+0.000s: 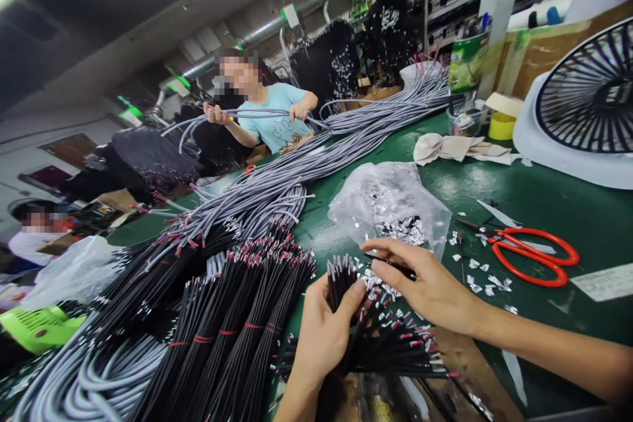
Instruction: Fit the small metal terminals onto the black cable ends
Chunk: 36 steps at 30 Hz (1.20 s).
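My left hand [322,335] is wrapped round a bunch of thin black wires [341,280] whose ends point up and away from me. My right hand [429,283] reaches in from the right, its fingers pinching one black wire [398,268] at the top of that bunch. More black wires with red tips [400,343] fan out on the green table [593,224] just under both hands. Small silvery scraps [477,277] lie scattered right of my right hand.
Tied bundles of black wires [237,323] and long grey cables [297,178] fill the left. A clear plastic bag of silvery scraps [395,211], red-handled scissors [534,254], a white fan [583,112] and a cloth [455,147] lie beyond. A person in a light blue shirt [271,119] handles grey cables.
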### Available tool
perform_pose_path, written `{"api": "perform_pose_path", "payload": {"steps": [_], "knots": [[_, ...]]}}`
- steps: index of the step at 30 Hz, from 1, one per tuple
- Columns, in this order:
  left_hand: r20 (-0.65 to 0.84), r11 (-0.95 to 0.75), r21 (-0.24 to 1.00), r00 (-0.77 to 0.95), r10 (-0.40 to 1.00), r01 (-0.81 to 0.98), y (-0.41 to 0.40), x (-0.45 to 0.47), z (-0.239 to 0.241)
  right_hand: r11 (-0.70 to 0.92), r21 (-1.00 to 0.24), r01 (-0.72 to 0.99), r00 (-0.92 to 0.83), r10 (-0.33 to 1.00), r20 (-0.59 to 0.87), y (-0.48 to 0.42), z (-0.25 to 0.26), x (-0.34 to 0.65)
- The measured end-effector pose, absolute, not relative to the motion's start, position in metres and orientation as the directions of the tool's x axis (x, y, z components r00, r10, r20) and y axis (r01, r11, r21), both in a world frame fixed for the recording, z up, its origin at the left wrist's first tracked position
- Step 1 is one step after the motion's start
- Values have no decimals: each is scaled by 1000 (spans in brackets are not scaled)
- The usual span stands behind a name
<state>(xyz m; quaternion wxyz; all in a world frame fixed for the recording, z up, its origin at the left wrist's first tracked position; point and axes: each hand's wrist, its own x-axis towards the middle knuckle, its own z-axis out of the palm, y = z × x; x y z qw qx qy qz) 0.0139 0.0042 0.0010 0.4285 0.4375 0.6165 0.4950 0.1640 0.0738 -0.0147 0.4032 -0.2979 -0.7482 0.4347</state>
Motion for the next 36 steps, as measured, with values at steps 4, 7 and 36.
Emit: {"api": "perform_pose_path", "payload": {"steps": [4, 7, 36], "knots": [[-33, 98, 973, -298, 954, 207, 3, 12, -1, 527, -843, 105, -526, 749, 403, 73, -15, 166], [-32, 105, 966, -294, 955, 236, 3, 14, 1, 544, -834, 94, -557, 723, 409, 73, -15, 166], [-83, 148, 966, -292, 953, 210, 6, 16, 5, 382, -924, 26, -492, 809, 321, 73, -7, 165]]}}
